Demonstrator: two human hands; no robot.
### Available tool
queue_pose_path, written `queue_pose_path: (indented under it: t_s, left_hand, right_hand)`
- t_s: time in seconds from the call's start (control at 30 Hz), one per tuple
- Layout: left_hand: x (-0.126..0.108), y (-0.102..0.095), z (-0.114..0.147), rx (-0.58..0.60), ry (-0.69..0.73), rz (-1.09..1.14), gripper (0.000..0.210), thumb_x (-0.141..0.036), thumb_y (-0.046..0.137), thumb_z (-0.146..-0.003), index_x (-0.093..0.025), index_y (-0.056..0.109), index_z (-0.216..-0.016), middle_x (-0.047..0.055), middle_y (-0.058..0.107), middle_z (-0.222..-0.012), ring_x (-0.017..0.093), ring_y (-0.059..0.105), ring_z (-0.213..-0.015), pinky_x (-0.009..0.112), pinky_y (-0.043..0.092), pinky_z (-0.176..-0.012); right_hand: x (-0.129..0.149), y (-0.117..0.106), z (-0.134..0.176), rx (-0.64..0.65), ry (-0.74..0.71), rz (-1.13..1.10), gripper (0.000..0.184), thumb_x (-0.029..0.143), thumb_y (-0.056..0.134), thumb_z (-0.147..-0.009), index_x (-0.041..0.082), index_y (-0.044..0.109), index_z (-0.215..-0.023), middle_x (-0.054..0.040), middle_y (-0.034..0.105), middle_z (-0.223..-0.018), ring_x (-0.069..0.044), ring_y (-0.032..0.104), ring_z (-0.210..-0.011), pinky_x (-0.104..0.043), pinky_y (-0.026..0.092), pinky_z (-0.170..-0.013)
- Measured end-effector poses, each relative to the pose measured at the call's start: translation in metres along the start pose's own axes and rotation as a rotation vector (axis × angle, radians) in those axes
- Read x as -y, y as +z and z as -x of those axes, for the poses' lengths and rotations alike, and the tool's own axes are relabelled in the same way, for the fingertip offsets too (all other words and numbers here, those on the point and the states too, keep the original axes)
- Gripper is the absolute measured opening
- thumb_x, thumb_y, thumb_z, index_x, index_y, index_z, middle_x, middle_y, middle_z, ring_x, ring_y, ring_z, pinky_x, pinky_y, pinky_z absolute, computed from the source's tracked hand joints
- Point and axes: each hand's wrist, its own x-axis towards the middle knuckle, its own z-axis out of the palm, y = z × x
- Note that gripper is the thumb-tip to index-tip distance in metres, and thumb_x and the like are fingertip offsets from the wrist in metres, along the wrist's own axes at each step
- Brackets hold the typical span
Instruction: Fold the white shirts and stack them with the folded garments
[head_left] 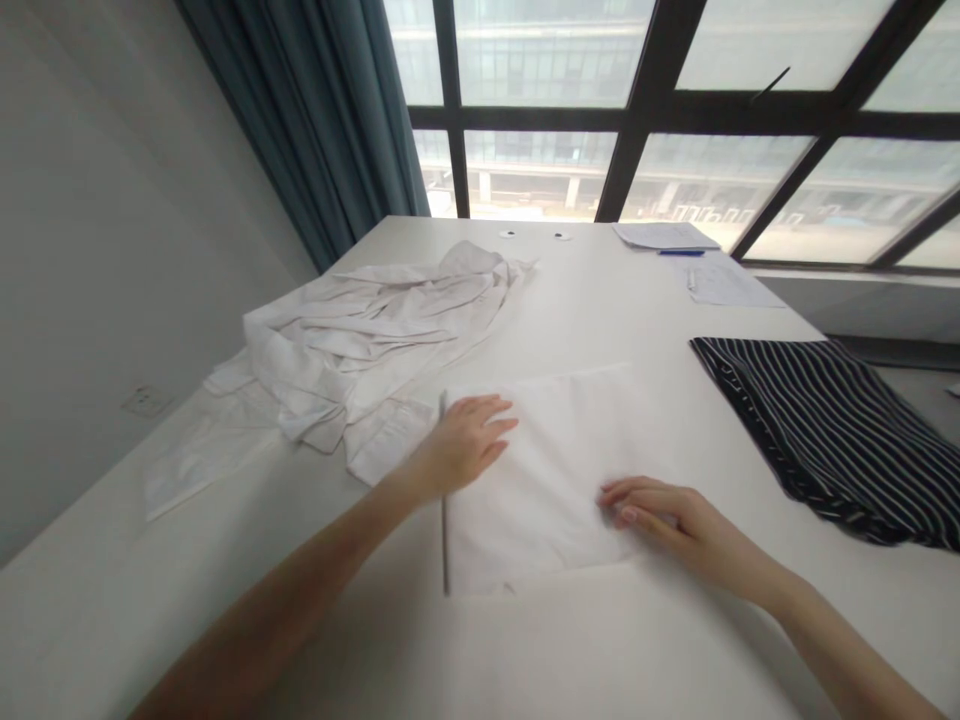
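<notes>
A translucent plastic bag (195, 465) lies at the left of a white tabletop (592, 300), touching a heap of crumpled white cloth (375, 325). Next, the left hand (469, 445) rests with fingers slightly spread on a flat white packet (555, 480) at centre, which has a dark strip (445, 555) along its left edge. At the packet's right side, the right hand (667, 515) has bent fingers; blur hides whether they pinch it. Farther right lies black-and-white striped fabric (847, 430).
</notes>
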Motion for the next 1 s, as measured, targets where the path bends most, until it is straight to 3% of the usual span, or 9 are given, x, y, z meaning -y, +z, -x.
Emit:
queue_pose_path:
  t_s: [0.1,0.2,0.37,0.5,0.7,0.83,0.93,1.0]
  left_hand:
    - [-0.043,0.013,0.006,0.164,0.044,-0.071,0.049,-0.044,0.049,-0.096,-0.016,0.051,-0.136,0.017,0.044,-0.148,0.033,0.034,-0.14,0.053,0.026,-0.113]
    - [-0.07,0.027,0.015,0.212,0.065,-0.086,0.059,-0.048,0.044,-0.097,-0.017,0.038,-0.147,0.019,0.032,-0.155,0.035,0.024,-0.145,0.057,0.019,-0.115]
    - [-0.071,0.027,0.022,0.257,0.172,-0.019,0.057,-0.053,0.047,-0.094,-0.037,0.035,-0.148,0.014,0.021,-0.16,0.037,0.021,-0.146,0.063,0.017,-0.112]
    - [-0.068,0.018,0.027,0.286,0.282,0.049,0.054,-0.053,0.051,-0.092,-0.044,0.038,-0.144,0.01,0.021,-0.16,0.038,0.022,-0.145,0.063,0.019,-0.112]
    - [-0.069,0.015,0.034,0.335,0.301,0.09,0.053,-0.044,0.054,-0.091,-0.045,0.042,-0.142,0.007,0.021,-0.161,0.037,0.022,-0.146,0.062,0.017,-0.113]
    - [-0.054,0.005,0.027,0.421,0.317,0.163,0.052,-0.039,0.058,-0.09,-0.043,0.046,-0.14,0.007,0.023,-0.16,0.035,0.022,-0.146,0.062,0.013,-0.113]
    - [-0.042,-0.004,0.019,0.489,0.318,0.282,0.043,-0.04,0.059,-0.09,-0.042,0.054,-0.133,0.004,0.029,-0.158,0.033,0.025,-0.146,0.058,0.012,-0.115]
    - [-0.037,-0.006,0.012,0.475,0.264,0.402,0.036,-0.041,0.052,-0.096,-0.039,0.057,-0.131,0.003,0.044,-0.151,0.029,0.037,-0.141,0.05,0.019,-0.115]
  right_hand:
    - [-0.007,0.009,-0.007,-0.149,-0.002,0.052,0.03,0.041,0.044,-0.098,0.024,0.068,-0.097,-0.0067,0.068,-0.116,-0.021,0.065,-0.104,-0.034,0.053,-0.089]
    - [-0.019,0.025,-0.01,-0.27,-0.078,0.281,0.026,0.036,0.045,-0.097,0.026,0.064,-0.112,-0.0081,0.062,-0.129,-0.023,0.057,-0.12,-0.041,0.047,-0.1]
    - [-0.034,0.039,-0.002,-0.296,-0.099,0.704,0.046,0.036,0.043,-0.098,0.028,0.043,-0.144,-0.0077,0.04,-0.153,-0.026,0.034,-0.141,-0.051,0.033,-0.11]
    - [-0.048,0.032,0.01,-0.32,-0.042,0.822,0.057,0.043,0.042,-0.098,0.028,0.03,-0.151,-0.0077,0.032,-0.157,-0.027,0.029,-0.144,-0.051,0.031,-0.11]
    - [-0.064,0.02,0.025,-0.443,0.018,0.864,0.051,0.043,0.037,-0.099,0.021,0.04,-0.145,-0.0092,0.044,-0.15,-0.026,0.041,-0.138,-0.048,0.033,-0.107]
    - [-0.058,0.009,0.03,-0.515,-0.046,0.906,0.032,0.034,0.04,-0.099,0.022,0.062,-0.119,-0.0051,0.067,-0.125,-0.026,0.055,-0.125,-0.051,0.029,-0.109]
    - [-0.049,0.0,0.027,-0.534,-0.09,0.928,0.025,0.03,0.044,-0.098,0.022,0.068,-0.101,-0.0037,0.075,-0.104,-0.026,0.063,-0.113,-0.052,0.026,-0.11]
    - [-0.043,-0.003,0.018,-0.568,-0.094,0.923,0.024,0.028,0.046,-0.097,0.021,0.068,-0.094,-0.0038,0.077,-0.093,-0.026,0.066,-0.106,-0.052,0.028,-0.109]
